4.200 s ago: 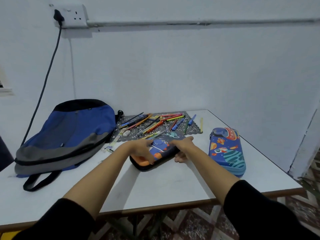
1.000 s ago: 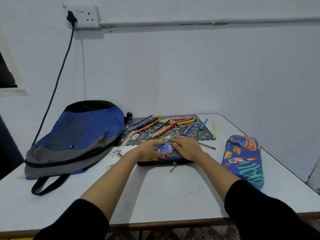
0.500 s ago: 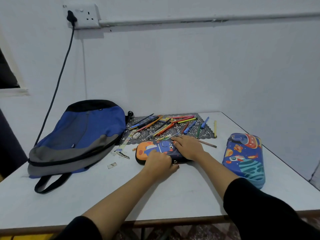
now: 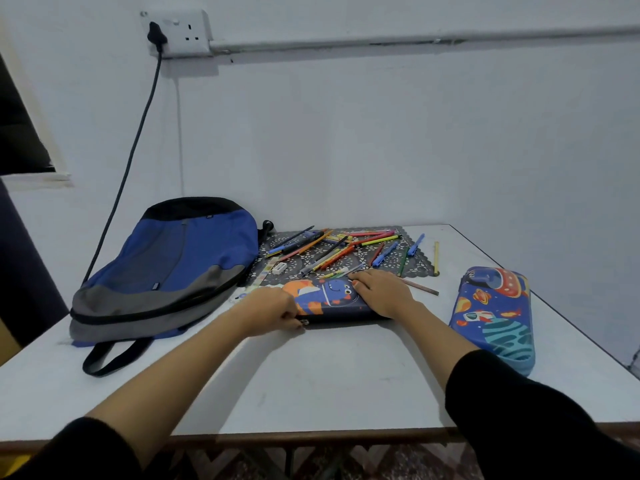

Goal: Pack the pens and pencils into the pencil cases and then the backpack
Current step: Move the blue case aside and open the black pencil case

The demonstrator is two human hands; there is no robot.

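Two hands on dino pencil case point(image 4: 329, 301), flat at centre of table point(image 4: 311, 382), at front edge of mat point(image 4: 389, 263) w/ pens and pencils point(image 4: 346, 251). L hand point(image 4: 273, 311): fingers curled, apparently pinching zip pull point(image 4: 304, 322) at near-left corner. R hand point(image 4: 381, 292): fingers straight, pressing lid. Long axis runs left-right, approx. parallel to near edge; orange end points toward backpack point(image 4: 166, 268). Risk: zip snags, pull drags case sideways, sweeping pencils off mat.

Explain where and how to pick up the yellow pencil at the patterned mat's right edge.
Pinch the yellow pencil at mid-shaft from straight above, across its left and right sides. It lies flat at the right edge of the mat, pointing away from the person, apart from the other pens, so both long sides are free.
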